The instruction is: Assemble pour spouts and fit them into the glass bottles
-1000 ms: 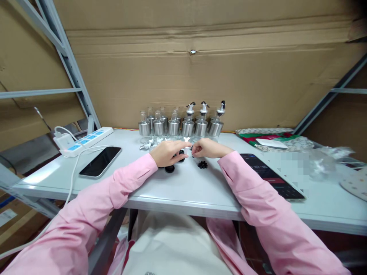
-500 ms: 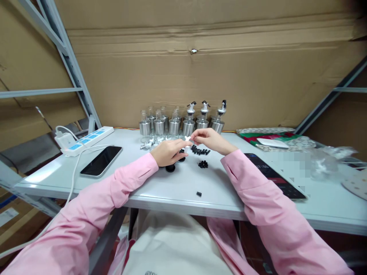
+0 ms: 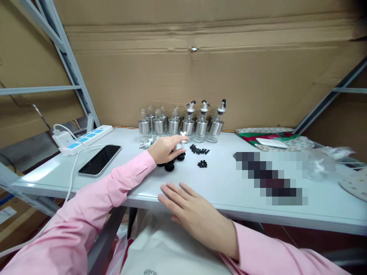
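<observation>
Between the thumb and fingers of my left hand (image 3: pixel 165 148) is a white pourer spout (image 3: pixel 183 139), its forked top pointing up. Round black stoppers (image 3: pixel 169 165) sit just under and in front of that hand. My right hand (image 3: pixel 197 214) is stretched out palm down at the table's front edge, fingers extended, with nothing visible in it. To the right of the spout lie small black tubes (image 3: pixel 200 149) and a cluster of short black caps (image 3: pixel 202 164). More white spout parts (image 3: pixel 147 143) are partly hidden behind my left hand.
Glass bottles with steel sleeves (image 3: pixel 173 126) stand in rows at the back; three carry pourers (image 3: pixel 204 107). On the left are a phone (image 3: pixel 100 160) and a power strip (image 3: pixel 86 140). A blurred-out dark device (image 3: pixel 266 175) and a clear plastic bag (image 3: pixel 322 166) lie to the right.
My right hand has left the white spout and come down toward me to the front edge, its fingers opening out. It now covers where the single small black piece lay. My left hand keeps the spout.
</observation>
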### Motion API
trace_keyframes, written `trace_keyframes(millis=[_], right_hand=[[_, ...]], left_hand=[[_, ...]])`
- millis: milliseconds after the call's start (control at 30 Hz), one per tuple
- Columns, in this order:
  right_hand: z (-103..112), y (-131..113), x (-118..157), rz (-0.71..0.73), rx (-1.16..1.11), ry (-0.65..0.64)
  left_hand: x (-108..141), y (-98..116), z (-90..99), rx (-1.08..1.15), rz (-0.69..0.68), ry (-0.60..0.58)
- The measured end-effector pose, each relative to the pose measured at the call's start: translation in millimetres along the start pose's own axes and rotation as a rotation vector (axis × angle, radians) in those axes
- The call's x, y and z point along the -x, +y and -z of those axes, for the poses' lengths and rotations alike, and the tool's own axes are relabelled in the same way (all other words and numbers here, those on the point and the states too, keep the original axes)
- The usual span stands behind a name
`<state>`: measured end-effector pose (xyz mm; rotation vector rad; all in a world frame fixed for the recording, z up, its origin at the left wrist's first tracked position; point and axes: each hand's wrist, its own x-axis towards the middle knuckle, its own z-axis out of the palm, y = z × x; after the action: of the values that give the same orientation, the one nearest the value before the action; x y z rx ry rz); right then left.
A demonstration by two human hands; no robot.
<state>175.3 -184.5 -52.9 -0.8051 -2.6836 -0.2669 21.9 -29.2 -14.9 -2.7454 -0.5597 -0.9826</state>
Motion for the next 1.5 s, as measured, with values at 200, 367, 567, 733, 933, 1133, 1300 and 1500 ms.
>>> trace_keyframes(millis=[200,367,567,733,933,1133,1300,1500], right_hand=[[-26.8,12.2,-1.8,-0.026,0.09,0.033],[-14.6,9.1,9.5,0.047,0.097,-0.002],[4.4,20.2,14.8,0.063,-0.231,-0.112],[50.0,53.2,-26.7,-0.123,-0.727,-0.117],[66.9,105.7,-66.7,-0.367,-1.228,0.352],[15.0,138.3,-63.5,-0.665,-1.174,0.426],[12.6,147.2,-63.9,-0.759,-1.187,0.697],[6.1,150.8,-63.0,-0.747,-1.272,0.572]], left_hand=[[1.4,1.2,-3.2,-0.011,-0.001,-0.049],[1.6,1.1,-3.5,0.005,0.011,-0.052],[1.3,2.1,-3.1,0.01,-0.01,-0.057],[1.7,-0.5,-3.7,-0.002,-0.027,-0.043],[1.6,-0.7,-0.4,0.001,-0.012,-0.022],[1.8,1.4,-1.2,0.003,-0.002,-0.07],[1.1,2.7,-2.0,0.014,-0.003,-0.084],[1.2,2.4,-2.5,0.019,-0.012,-0.08]])
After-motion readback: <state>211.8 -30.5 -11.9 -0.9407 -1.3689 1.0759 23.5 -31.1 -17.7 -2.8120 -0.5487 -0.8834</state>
